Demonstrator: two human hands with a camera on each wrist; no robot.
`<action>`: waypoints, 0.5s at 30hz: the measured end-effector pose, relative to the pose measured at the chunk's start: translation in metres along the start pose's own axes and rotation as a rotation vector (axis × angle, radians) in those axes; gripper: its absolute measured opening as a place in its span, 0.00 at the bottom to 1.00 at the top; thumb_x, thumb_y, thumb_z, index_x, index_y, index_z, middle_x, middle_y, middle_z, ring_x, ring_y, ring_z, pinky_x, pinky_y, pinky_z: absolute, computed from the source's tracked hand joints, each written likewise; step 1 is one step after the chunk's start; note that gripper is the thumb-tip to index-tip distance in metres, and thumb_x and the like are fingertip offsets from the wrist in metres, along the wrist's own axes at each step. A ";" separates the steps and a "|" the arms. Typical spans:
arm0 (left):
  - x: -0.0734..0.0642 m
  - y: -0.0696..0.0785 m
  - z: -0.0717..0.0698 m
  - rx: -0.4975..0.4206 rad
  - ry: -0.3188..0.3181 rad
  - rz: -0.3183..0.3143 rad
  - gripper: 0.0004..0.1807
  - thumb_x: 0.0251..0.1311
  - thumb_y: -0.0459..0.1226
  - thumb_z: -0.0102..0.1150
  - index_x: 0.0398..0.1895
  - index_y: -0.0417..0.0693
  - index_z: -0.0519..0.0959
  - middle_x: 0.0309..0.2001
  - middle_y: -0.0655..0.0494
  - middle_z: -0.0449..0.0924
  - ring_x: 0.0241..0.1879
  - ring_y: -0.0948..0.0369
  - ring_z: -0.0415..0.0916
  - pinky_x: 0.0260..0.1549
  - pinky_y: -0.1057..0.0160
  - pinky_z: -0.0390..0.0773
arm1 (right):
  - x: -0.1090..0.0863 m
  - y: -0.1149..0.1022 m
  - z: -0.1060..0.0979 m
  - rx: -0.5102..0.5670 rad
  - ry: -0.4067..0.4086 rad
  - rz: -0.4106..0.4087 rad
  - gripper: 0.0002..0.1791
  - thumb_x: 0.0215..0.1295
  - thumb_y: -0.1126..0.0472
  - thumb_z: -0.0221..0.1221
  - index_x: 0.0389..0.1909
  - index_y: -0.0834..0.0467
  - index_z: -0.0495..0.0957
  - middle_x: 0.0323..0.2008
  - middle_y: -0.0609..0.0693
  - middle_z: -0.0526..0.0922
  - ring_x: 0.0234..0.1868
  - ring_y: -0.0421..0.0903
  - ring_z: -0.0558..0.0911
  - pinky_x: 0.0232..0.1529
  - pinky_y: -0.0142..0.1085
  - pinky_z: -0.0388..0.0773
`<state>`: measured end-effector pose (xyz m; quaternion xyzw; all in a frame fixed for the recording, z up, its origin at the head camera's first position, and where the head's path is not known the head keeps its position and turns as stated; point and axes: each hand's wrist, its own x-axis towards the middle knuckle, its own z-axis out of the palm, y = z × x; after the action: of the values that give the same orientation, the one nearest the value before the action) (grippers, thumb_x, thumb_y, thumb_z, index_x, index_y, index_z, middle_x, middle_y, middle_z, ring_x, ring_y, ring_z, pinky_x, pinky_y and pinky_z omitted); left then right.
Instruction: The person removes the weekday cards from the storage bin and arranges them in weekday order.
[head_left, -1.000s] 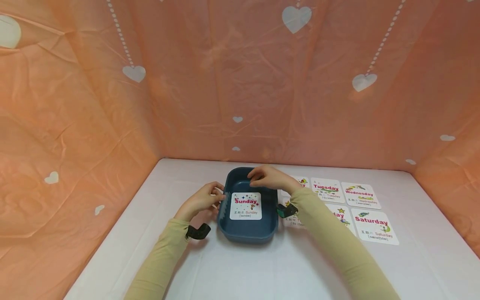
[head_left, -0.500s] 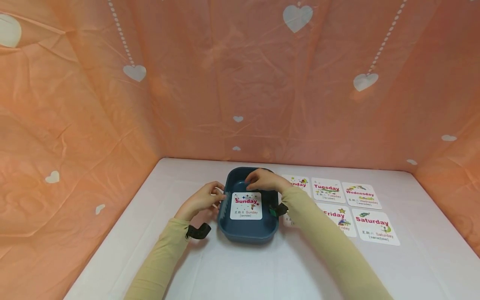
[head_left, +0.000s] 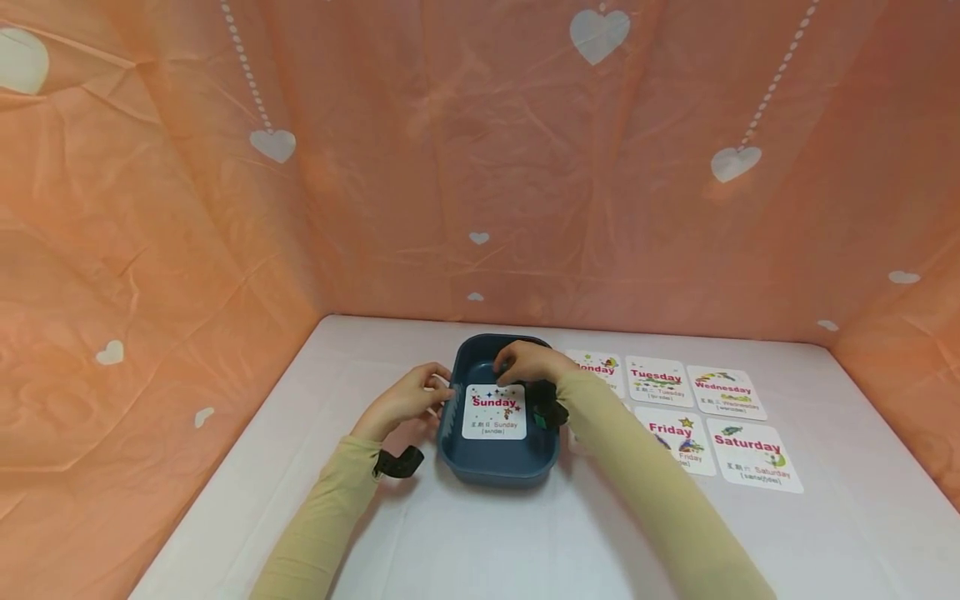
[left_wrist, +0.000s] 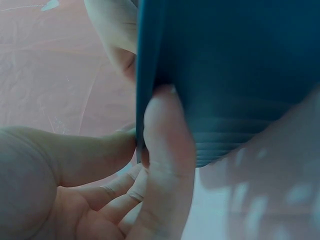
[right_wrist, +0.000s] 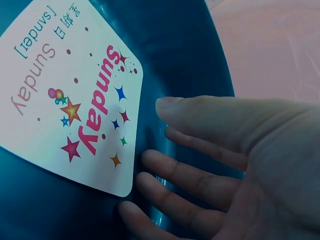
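Observation:
A dark blue plastic tray (head_left: 495, 467) stands on the table, with the Sunday card (head_left: 494, 412) lying face up inside it. My left hand (head_left: 401, 404) pinches the tray's left rim between thumb and fingers, as the left wrist view shows up close at the blue wall (left_wrist: 225, 60). Inside the far part of the tray is my right hand (head_left: 531, 362). Its loosely bent fingers (right_wrist: 175, 200) are beside the top edge of the Sunday card (right_wrist: 80, 100), with nothing between them and the thumb; whether they touch the card I cannot tell.
Right of the tray lie two rows of day cards: Monday (head_left: 600, 367), Tuesday (head_left: 660, 382) and Wednesday (head_left: 726, 392) behind, Friday (head_left: 678, 442) and Saturday (head_left: 753, 456) in front. My right sleeve (head_left: 645, 467) covers part of the front row. Orange cloth (head_left: 465, 150) walls the back and sides.
My right hand has come slightly nearer and lower in the tray, closer to the Sunday card. The left hand keeps its hold on the rim.

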<state>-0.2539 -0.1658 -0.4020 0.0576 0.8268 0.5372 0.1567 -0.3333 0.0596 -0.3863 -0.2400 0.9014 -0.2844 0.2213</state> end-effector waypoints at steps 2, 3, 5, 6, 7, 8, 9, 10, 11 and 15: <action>0.000 0.000 0.000 0.002 0.000 0.002 0.17 0.67 0.30 0.52 0.55 0.32 0.66 0.35 0.41 0.75 0.26 0.57 0.75 0.26 0.55 0.82 | 0.001 0.000 0.001 -0.003 0.005 0.019 0.19 0.57 0.62 0.67 0.50 0.60 0.79 0.41 0.51 0.81 0.39 0.45 0.78 0.34 0.41 0.80; 0.000 0.000 0.000 0.004 -0.002 0.005 0.17 0.67 0.30 0.52 0.56 0.32 0.66 0.35 0.41 0.76 0.26 0.57 0.75 0.26 0.55 0.82 | 0.001 0.000 0.001 -0.006 0.008 0.025 0.19 0.56 0.62 0.67 0.50 0.59 0.80 0.42 0.52 0.81 0.39 0.45 0.78 0.34 0.41 0.81; 0.000 0.000 0.000 0.004 -0.002 0.003 0.17 0.67 0.30 0.52 0.56 0.32 0.66 0.34 0.42 0.76 0.26 0.57 0.75 0.26 0.55 0.82 | 0.001 -0.001 0.001 -0.009 0.012 0.039 0.19 0.55 0.62 0.68 0.49 0.59 0.80 0.43 0.52 0.80 0.40 0.46 0.78 0.35 0.41 0.81; 0.000 0.000 0.000 0.003 0.001 -0.001 0.17 0.67 0.30 0.52 0.56 0.32 0.66 0.34 0.43 0.76 0.26 0.57 0.75 0.26 0.55 0.82 | 0.001 -0.001 0.001 -0.010 0.014 0.046 0.20 0.54 0.63 0.68 0.49 0.59 0.80 0.43 0.53 0.80 0.40 0.46 0.78 0.35 0.41 0.81; 0.000 0.000 0.000 0.005 0.001 -0.001 0.17 0.67 0.30 0.52 0.56 0.32 0.66 0.34 0.43 0.76 0.26 0.57 0.75 0.26 0.55 0.82 | 0.001 -0.001 0.002 -0.008 0.017 0.053 0.20 0.53 0.63 0.69 0.49 0.59 0.80 0.44 0.53 0.79 0.41 0.47 0.77 0.35 0.41 0.81; 0.000 0.000 0.000 0.007 0.001 -0.002 0.17 0.67 0.30 0.52 0.56 0.32 0.66 0.34 0.44 0.76 0.26 0.57 0.75 0.26 0.55 0.82 | 0.001 -0.001 0.002 -0.006 0.019 0.061 0.21 0.52 0.63 0.70 0.48 0.59 0.80 0.45 0.53 0.79 0.40 0.47 0.77 0.35 0.41 0.81; 0.000 0.000 -0.001 0.009 0.001 -0.003 0.17 0.67 0.30 0.52 0.56 0.32 0.66 0.33 0.45 0.76 0.26 0.57 0.75 0.25 0.55 0.82 | 0.001 -0.001 0.002 -0.004 0.020 0.068 0.21 0.51 0.64 0.70 0.48 0.59 0.80 0.45 0.53 0.78 0.40 0.47 0.77 0.36 0.40 0.81; 0.000 0.000 -0.001 0.010 0.002 -0.004 0.17 0.67 0.30 0.52 0.56 0.32 0.66 0.33 0.45 0.76 0.26 0.57 0.75 0.25 0.56 0.82 | 0.002 -0.002 0.002 -0.001 0.020 0.073 0.21 0.50 0.65 0.71 0.48 0.59 0.80 0.44 0.53 0.78 0.39 0.47 0.76 0.36 0.40 0.81; 0.001 0.000 -0.001 0.011 0.003 -0.004 0.17 0.67 0.30 0.52 0.56 0.32 0.67 0.33 0.45 0.76 0.26 0.57 0.75 0.25 0.56 0.82 | 0.002 -0.002 0.002 0.000 0.018 0.075 0.22 0.49 0.65 0.71 0.47 0.59 0.80 0.44 0.53 0.78 0.38 0.47 0.76 0.35 0.40 0.80; 0.002 -0.001 -0.001 0.014 0.002 0.004 0.16 0.67 0.29 0.51 0.55 0.32 0.67 0.32 0.45 0.76 0.25 0.57 0.75 0.24 0.57 0.81 | 0.003 -0.003 0.002 -0.003 0.004 0.069 0.23 0.46 0.69 0.72 0.46 0.62 0.80 0.37 0.53 0.79 0.32 0.46 0.77 0.35 0.40 0.80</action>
<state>-0.2561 -0.1665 -0.4033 0.0598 0.8304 0.5319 0.1544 -0.3333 0.0549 -0.3868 -0.2086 0.9100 -0.2757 0.2290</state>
